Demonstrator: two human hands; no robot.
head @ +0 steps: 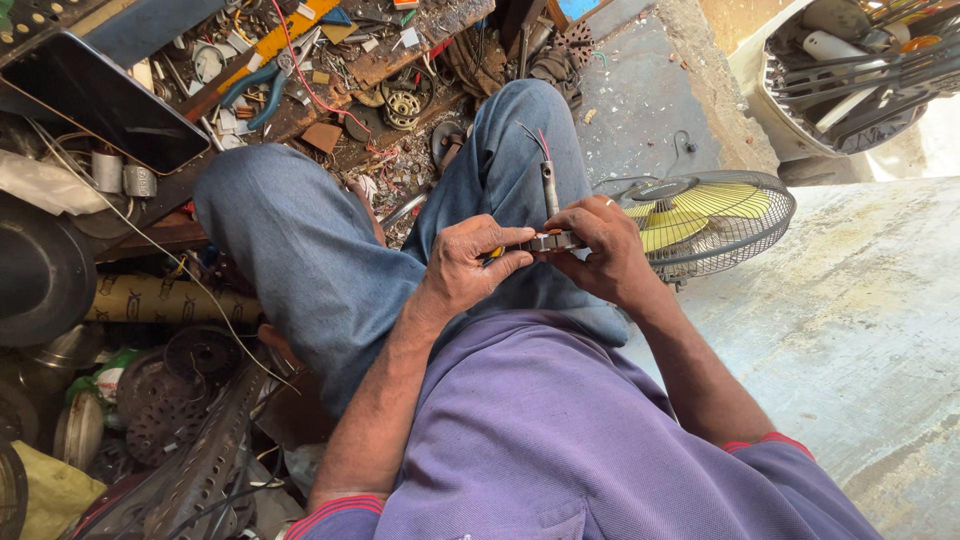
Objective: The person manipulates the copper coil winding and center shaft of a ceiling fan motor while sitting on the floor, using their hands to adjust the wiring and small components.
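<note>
Over the lap of a person in faded blue denim jeans (300, 250) and a purple knit polo shirt (560, 430), both hands meet on a small metal motor part (552, 240), a flat grey block with a slim steel shaft standing up from it and thin red and dark wires at the tip. The left hand (470, 268) has its fingers curled closed around the part's near end, where a yellow tool handle (494, 254) peeps out. The right hand (600, 250) grips the other end, fingers wrapped over it. Just beyond sits a round wire-cage fan (715, 220) with yellow plastic blades on the rough concrete floor (860, 300). The cluttered wooden counter (300, 110) carries blue-handled pliers (262, 85), a ribbed metal rotor (404, 104) and scraps.
</note>
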